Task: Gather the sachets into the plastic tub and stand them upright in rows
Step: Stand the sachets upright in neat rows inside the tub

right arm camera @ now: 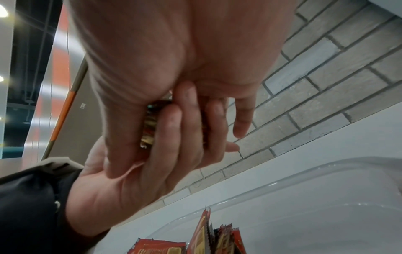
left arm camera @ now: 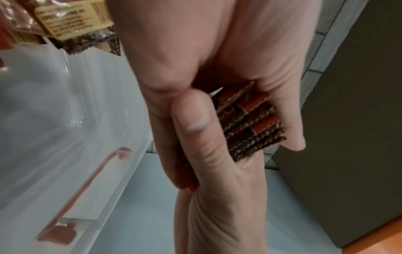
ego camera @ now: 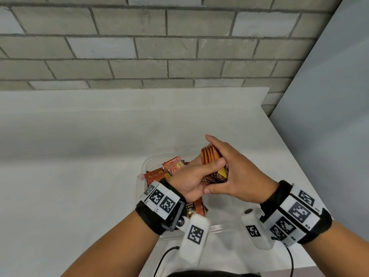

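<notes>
Orange-brown sachets are showing gold print; the tub is looking clear, the wall grey brick, the counter white.

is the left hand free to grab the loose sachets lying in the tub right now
Probably not yet. The left hand and the right hand both grip a stack of sachets above the plastic tub. The loose sachets lie just below, unblocked.

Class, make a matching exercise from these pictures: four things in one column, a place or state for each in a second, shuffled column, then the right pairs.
1. stack of sachets
2. tub
3. loose sachets
4. wall

A. grey brick
B. clear plastic, on the counter
C. held between both hands
D. lying in the tub

Pairs: 1-C, 2-B, 3-D, 4-A
</notes>
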Available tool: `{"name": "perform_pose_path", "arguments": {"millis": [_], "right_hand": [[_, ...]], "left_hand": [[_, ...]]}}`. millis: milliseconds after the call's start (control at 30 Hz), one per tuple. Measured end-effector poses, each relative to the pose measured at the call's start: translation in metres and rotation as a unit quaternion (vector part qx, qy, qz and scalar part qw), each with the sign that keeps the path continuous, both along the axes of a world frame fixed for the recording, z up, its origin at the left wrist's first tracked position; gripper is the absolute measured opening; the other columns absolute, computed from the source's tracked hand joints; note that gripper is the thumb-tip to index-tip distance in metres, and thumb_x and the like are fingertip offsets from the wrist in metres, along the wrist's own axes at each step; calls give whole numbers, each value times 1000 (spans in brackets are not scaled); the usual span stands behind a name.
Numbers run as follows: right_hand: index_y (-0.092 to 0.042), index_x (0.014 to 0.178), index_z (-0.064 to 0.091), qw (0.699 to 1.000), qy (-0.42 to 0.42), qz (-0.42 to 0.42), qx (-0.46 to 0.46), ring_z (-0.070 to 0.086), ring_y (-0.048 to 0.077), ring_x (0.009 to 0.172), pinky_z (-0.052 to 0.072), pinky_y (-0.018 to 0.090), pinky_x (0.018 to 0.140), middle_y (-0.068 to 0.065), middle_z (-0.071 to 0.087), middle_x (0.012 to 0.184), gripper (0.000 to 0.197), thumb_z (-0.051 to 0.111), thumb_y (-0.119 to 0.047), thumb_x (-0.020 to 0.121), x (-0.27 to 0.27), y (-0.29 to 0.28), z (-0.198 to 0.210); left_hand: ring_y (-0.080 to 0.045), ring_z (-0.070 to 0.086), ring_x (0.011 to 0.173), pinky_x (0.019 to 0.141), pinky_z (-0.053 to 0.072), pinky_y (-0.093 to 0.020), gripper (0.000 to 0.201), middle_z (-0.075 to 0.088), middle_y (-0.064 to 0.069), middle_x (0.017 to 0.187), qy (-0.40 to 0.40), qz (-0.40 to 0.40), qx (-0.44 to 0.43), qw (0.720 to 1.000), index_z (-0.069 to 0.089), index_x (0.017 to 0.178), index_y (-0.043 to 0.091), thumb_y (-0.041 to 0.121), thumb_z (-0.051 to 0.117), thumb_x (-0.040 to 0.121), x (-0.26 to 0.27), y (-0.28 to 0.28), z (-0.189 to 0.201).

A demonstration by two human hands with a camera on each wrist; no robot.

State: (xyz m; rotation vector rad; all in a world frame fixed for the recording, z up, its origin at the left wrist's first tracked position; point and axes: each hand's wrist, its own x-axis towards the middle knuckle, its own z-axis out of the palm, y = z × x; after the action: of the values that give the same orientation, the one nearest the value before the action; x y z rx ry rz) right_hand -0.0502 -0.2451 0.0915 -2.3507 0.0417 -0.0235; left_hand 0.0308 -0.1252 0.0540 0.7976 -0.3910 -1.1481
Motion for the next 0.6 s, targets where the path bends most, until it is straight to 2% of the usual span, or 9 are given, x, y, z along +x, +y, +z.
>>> {"name": "perform_pose_path", "arguments": {"millis": [67, 167, 233, 300, 367, 400, 500, 600], "right_hand": [[-48, 139, 11, 1000, -4, -7, -19, 41, 1, 124, 33, 14, 103, -9, 40, 140, 107, 86, -34, 64, 0, 0, 0], [-36, 147, 14, 1000, 4, -10, -29, 40, 4, 126, 34, 24, 108, -9, 39, 141, 107, 84, -35, 66, 1, 3, 0], [-36, 147, 5, 999, 1, -10, -53, 29, 4, 131, 28, 27, 112, -11, 33, 144, 111, 82, -40, 67, 0, 5, -2], [-37, 144, -8, 996, -13, -20, -82, 10, -3, 135, 15, 26, 114, -18, 17, 147, 113, 77, -50, 70, -4, 4, -3], [-34, 145, -15, 994, -6, -12, -105, -6, -5, 138, 6, 26, 116, -17, -1, 154, 108, 61, -65, 74, -9, 4, -3], [-31, 146, -18, 992, 10, 8, -128, -13, -5, 140, 2, 27, 117, -15, -10, 156, 104, 49, -71, 77, -12, 5, -3], [-22, 147, -24, 972, 62, 64, -217, -23, -1, 140, -13, 31, 117, -8, -23, 156, 93, 23, -70, 83, -14, 8, -7], [-18, 144, -27, 961, 68, 62, -261, -24, 1, 141, -21, 34, 113, -5, -24, 156, 90, 11, -70, 81, -12, 9, -9]], "left_hand": [[-20, 68, 92, 72, 58, -31, 62, 69, -8, 98, 22, 2, -2, 1000, 65, 108, 12, 40, 89, 58, 1, 0, 0], [-22, 67, 91, 73, 58, -31, 50, 68, -10, 96, 33, 6, 24, 999, 66, 106, 9, 31, 86, 66, 3, 0, -2], [-21, 67, 89, 75, 55, -33, 37, 67, -9, 93, 28, 23, 42, 998, 63, 107, 9, 24, 74, 75, 2, -1, -1], [-21, 70, 84, 76, 56, -37, 39, 68, -8, 91, 48, 58, 42, 996, 58, 117, 17, 23, 69, 80, 3, -1, 1], [-23, 71, 83, 76, 58, -42, 51, 68, -8, 94, 77, 101, 34, 991, 51, 129, 29, 26, 69, 82, 6, 0, 1], [-23, 71, 85, 76, 59, -42, 51, 69, -7, 96, 84, 112, 31, 990, 51, 130, 29, 28, 66, 81, 7, 0, 1], [-19, 69, 96, 79, 58, -38, 37, 71, -5, 102, 100, 107, 30, 989, 61, 116, 19, 31, 59, 82, 9, 0, 0], [-22, 67, 96, 80, 56, -38, 41, 69, -8, 103, 100, 98, 37, 989, 63, 114, 13, 35, 67, 80, 10, 0, 1]]}}
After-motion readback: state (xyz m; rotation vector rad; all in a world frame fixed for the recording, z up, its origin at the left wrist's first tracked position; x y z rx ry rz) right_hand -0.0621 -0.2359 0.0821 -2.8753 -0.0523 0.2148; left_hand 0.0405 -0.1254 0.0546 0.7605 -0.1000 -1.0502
